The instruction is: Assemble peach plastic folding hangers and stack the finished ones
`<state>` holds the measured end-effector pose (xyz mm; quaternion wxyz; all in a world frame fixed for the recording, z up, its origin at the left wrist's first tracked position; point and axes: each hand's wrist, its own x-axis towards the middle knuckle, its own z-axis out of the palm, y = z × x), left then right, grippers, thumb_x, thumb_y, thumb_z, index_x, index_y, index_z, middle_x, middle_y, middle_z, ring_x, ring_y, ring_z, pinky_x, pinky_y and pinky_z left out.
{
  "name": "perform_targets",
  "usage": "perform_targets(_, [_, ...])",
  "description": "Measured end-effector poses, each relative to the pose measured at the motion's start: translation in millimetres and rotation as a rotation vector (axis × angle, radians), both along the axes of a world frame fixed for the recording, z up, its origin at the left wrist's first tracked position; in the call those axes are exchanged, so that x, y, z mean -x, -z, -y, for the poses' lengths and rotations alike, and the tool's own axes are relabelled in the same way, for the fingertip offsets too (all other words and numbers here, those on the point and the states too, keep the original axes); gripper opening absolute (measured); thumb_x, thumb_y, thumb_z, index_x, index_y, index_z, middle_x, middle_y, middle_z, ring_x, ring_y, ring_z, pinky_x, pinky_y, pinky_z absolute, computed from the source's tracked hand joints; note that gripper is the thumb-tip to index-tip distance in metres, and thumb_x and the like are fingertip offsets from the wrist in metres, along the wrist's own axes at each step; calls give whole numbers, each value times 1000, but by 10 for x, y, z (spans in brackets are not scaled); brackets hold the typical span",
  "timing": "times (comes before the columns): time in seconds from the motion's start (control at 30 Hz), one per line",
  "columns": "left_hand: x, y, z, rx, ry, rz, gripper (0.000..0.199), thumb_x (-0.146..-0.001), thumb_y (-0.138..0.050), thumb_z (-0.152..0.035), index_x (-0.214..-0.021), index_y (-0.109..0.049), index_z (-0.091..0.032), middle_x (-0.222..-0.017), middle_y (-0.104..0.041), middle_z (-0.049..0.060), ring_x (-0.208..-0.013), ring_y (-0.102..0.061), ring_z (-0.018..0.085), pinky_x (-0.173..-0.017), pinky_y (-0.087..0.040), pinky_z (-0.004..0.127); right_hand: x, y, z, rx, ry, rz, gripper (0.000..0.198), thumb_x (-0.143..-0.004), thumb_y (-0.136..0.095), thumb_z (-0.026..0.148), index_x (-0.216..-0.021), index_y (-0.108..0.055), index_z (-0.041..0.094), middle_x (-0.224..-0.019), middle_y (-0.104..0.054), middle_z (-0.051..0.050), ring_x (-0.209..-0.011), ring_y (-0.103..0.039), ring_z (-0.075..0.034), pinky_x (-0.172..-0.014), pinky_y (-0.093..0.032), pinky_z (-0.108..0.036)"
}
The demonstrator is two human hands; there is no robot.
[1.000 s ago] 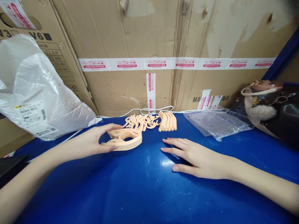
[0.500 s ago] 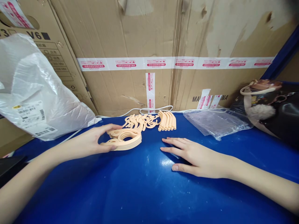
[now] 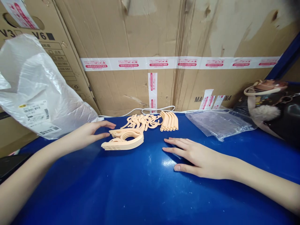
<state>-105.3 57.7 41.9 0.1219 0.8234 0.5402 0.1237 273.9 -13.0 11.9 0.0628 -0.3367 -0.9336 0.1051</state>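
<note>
A stack of cream plastic curved pieces [image 3: 131,144], which look like folding hanger arms, lies on the blue table [image 3: 140,187]. Just left of it, my left hand [image 3: 87,136] is open, thumb and fingers apart, holding nothing. Behind the stack is a heap of cream hook-shaped pieces [image 3: 140,121], partly overlapping it in view. A row of short cream curved pieces [image 3: 169,121] sits to the right of the hooks. My right hand [image 3: 197,157] rests palm down over the table with fingers spread, in front of that row and holding nothing.
Large cardboard boxes [image 3: 131,87] stand along the back. At left leans a white padded mailer bag [image 3: 56,103] with labels. A clear plastic bag [image 3: 217,123] lies at right, beside a dark bag [image 3: 288,115] and a bottle [image 3: 269,86]. A white cable [image 3: 150,110] runs behind the pieces.
My left hand has let go of the stack of curved pieces and drawn back to the left. My right hand stays in place. The view has shifted slightly.
</note>
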Motion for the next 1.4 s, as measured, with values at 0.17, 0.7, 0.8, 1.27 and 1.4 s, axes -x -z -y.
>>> perform_targets(0.17, [-8, 36, -17, 38, 46, 12, 40, -84, -47, -49, -108, -62, -21, -115, -66, 2, -104, -59, 22, -92, -41, 32, -6, 1, 2, 1, -3, 3, 57, -92, -40, 53, -142, -37, 26, -152, -27, -7, -137, -27, -27, -110, -26, -47])
perform_targets(0.7, [29, 75, -63, -24, 38, 11, 46, -78, -53, -50, -109, -61, -18, -114, -67, 6, -102, -61, 24, -92, -43, 34, -8, 4, 2, 11, -8, -23, 56, -92, -42, 52, -142, -38, 26, -152, -27, -8, -137, -28, -28, -110, -27, -47])
perform_targets(0.8, [-30, 72, -30, -1, 61, -2, 40, -83, -51, -47, -110, -61, -19, -115, -67, 4, -102, -61, 23, -91, -43, 33, -6, -4, 5, 5, -6, -12, 57, -92, -42, 52, -142, -38, 26, -152, -27, -8, -137, -28, -28, -110, -27, -48])
perform_targets(1.27, [-55, 57, 0, -2, 67, -27, 35, -84, -50, -38, -111, -61, -18, -115, -67, 5, -102, -61, 24, -90, -43, 34, -5, -11, 3, 8, -4, 6, 57, -92, -40, 53, -142, -37, 26, -152, -26, -8, -137, -27, -27, -110, -26, -47])
perform_targets(1.4, [-85, 74, 3, -2, 73, -29, 33, -85, -50, -38, -109, -61, -17, -114, -67, 5, -102, -61, 23, -90, -43, 33, -4, -11, 5, 11, -4, -12, 57, -92, -42, 52, -142, -37, 26, -152, -27, -8, -137, -28, -28, -110, -27, -48])
